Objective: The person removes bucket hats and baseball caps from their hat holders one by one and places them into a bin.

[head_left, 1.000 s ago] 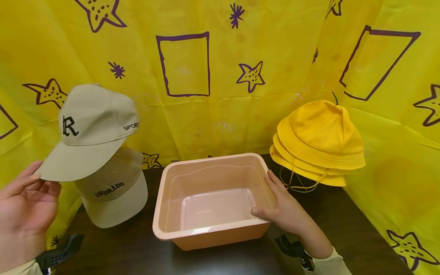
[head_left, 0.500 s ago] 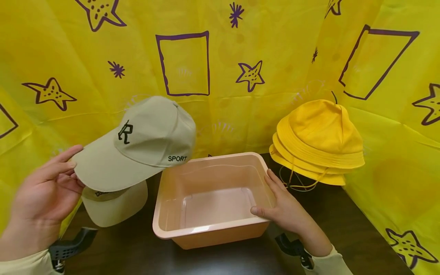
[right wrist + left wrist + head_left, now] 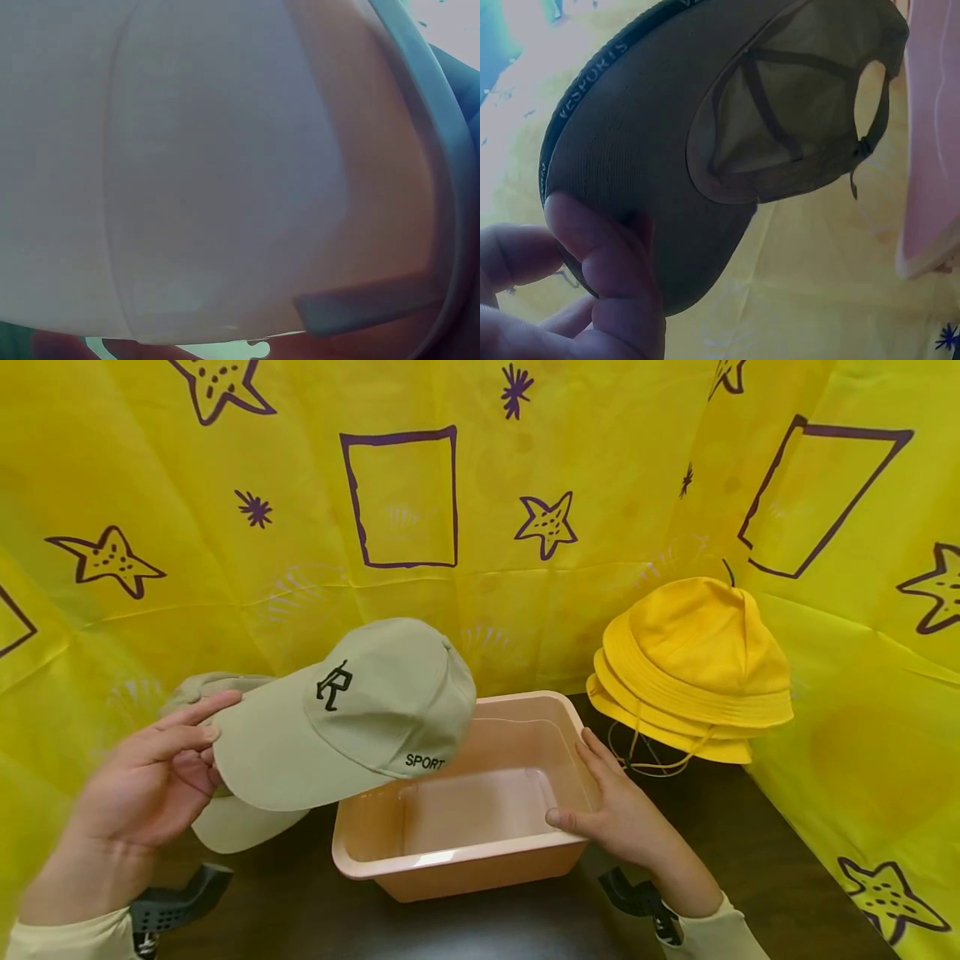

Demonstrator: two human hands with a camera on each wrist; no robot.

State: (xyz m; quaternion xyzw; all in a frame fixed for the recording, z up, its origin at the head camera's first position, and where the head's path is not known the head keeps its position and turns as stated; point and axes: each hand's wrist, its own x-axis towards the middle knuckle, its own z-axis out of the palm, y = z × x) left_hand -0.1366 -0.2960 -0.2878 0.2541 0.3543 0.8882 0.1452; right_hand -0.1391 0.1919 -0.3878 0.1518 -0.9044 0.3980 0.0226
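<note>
Cap of pale beige cloth point(image 3: 375, 714), marked with a dark R and SPORT, was tilted in the air, and the left hand point(image 3: 146, 777) pinched its brim at the left edge. It looked lifted but not yet set down: seen from the head, its crown overlapped the far left corner of a rectangular pink plastic basin point(image 3: 465, 878); whether it touched the rim could not be told. The right hand point(image 3: 618, 810) lay at the basin's near right corner, thumb spread apart from fairly straight fingers. Unheld were a second beige cloth cap point(image 3: 243, 825) at left, largely hidden behind the first, and a stack of brimmed yellow cloth hats point(image 3: 697, 668) at far right. Around these were a dark brown table point(image 3: 277, 918) and a yellow sheet with purple drawings point(image 3: 405, 502). The basin's raised left rim seemed the nearest obstacle.
</note>
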